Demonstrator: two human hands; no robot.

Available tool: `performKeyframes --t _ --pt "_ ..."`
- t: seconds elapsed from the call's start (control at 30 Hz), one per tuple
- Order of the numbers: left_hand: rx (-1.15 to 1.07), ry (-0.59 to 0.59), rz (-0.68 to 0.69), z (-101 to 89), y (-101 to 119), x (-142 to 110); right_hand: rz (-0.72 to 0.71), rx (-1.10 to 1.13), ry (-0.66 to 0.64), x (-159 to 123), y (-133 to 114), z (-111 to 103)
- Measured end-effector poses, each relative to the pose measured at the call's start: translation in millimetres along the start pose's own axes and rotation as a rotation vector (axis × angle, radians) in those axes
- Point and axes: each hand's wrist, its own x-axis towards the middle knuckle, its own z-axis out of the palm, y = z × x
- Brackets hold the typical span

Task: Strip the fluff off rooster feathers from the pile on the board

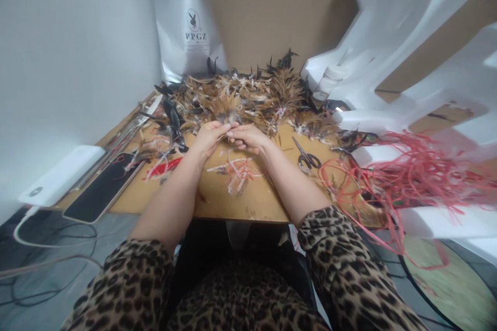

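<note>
My left hand (212,137) and my right hand (248,137) meet over the table, fingertips pinched together. Between them they grip the base of a tuft of brown feathers (228,107), whose tips point away from me. Just behind lies a broad heap of brown and black feathers (252,88), which blends with the held tuft. Below my hands, pinkish and white strip scraps (236,173) lie on the tabletop. A pair of dark-handled scissors (306,155) rests to the right of my right hand. Exactly where the fingers close on the feathers is partly hidden.
At left lie a phone (103,186) and a white power bank (62,176) with a cable. Tangled red strips (419,181) spill over the right side beside white foam pieces (438,222). A white bag (190,26) and a plastic bottle (330,81) stand at the back.
</note>
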Motion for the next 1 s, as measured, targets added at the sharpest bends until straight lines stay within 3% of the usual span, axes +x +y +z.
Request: performKeyframes --t 0.3,0.4,0.5,0.6,0.77,1.0 --pt "-0.071 0.064 -0.003 1.0 0.0 1.6 -0.064 0.052 0.125 4.1 3.8 7.5" --pt "-0.097 0.135 -0.001 -2.9 0.7 3.8 -0.185 0.023 0.296 6.4 1.1 0.3" --pt "0.014 0.206 -0.034 -3.5 -0.7 4.9 -0.299 -0.073 0.502 9.8 -0.3 -9.3" --pt "0.127 0.217 -0.036 0.6 -4.0 4.3 -0.367 -0.189 0.590 12.6 1.2 -14.2" --pt "0.118 0.162 -0.039 6.2 -7.1 2.5 -0.400 -0.281 0.577 11.6 3.4 -8.4" --pt "-0.208 0.088 -0.152 -0.1 1.0 4.8 -0.256 0.038 0.381 10.8 0.8 -9.4"
